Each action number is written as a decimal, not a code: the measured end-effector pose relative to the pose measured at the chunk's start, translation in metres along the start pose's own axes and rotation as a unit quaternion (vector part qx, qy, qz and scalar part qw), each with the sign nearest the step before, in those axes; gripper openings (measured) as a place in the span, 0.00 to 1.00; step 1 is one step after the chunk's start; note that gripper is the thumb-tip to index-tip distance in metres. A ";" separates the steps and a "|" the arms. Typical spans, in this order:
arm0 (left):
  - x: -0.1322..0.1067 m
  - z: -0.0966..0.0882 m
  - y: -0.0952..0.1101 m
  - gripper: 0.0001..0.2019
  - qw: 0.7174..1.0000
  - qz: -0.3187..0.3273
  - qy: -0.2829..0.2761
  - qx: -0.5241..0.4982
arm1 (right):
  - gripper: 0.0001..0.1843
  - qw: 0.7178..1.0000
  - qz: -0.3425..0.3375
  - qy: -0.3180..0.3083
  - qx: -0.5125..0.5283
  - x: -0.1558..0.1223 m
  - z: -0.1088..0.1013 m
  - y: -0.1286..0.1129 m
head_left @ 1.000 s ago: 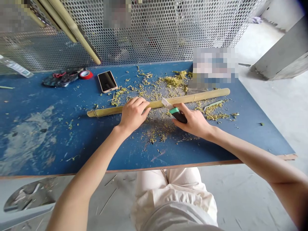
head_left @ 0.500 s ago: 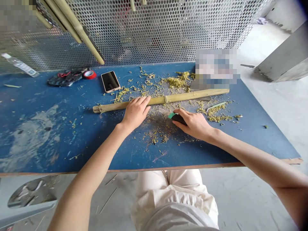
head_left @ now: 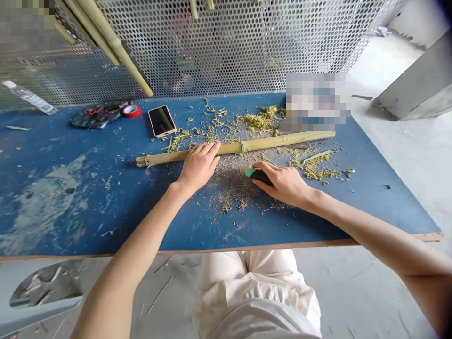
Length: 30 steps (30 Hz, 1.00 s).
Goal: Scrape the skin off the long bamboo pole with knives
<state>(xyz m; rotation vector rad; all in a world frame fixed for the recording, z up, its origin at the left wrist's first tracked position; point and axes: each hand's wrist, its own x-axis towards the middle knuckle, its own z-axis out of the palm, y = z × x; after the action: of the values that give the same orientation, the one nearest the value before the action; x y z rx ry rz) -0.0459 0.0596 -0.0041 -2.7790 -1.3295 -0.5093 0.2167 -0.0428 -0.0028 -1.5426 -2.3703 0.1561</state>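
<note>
A bamboo pole [head_left: 268, 143] lies across the blue table, its right end slightly farther from me than its left. My left hand [head_left: 199, 165] rests over the pole left of its middle joint, the fingers reaching across the top and holding it down. My right hand [head_left: 282, 183] is closed around a utility knife [head_left: 260, 175] with a black and green handle. Its blade end points left, low over the table on the near side of the pole, apart from it. Part of the handle is hidden in my palm.
Bamboo shavings [head_left: 259, 120] are heaped behind the pole and scattered around it. A pale green strip [head_left: 317, 156] lies at right. Farther back are a phone [head_left: 161, 121], red tape [head_left: 131, 111], dark gloves [head_left: 99, 114] and a bottle [head_left: 30, 98]. Bamboo poles [head_left: 132, 70] lean at a perforated screen [head_left: 226, 52].
</note>
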 end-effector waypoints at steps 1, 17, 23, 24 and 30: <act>0.000 0.000 0.000 0.24 1.000 -0.001 -0.001 -0.001 | 0.23 1.000 -0.001 0.000 0.001 0.000 0.000 0.000; 0.001 0.002 -0.007 0.17 1.000 -0.003 0.027 -0.004 | 0.20 0.999 -0.028 0.012 0.030 0.000 -0.001 0.000; -0.004 -0.008 0.004 0.32 0.998 -0.050 0.030 -0.009 | 0.22 0.999 -0.044 0.016 0.016 0.000 0.000 0.002; -0.005 -0.010 0.006 0.34 0.997 -0.068 0.029 -0.007 | 0.22 0.998 -0.057 0.020 0.013 0.000 -0.001 0.003; -0.007 -0.012 0.009 0.40 0.997 -0.079 0.015 -0.013 | 0.22 0.985 -0.158 0.069 0.004 0.001 -0.006 -0.001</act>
<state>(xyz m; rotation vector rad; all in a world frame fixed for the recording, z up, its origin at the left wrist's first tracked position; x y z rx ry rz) -0.0466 0.0471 0.0066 -2.6880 -1.5553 -0.5741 0.2176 -0.0426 0.0035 -1.1147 -2.4592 -0.0126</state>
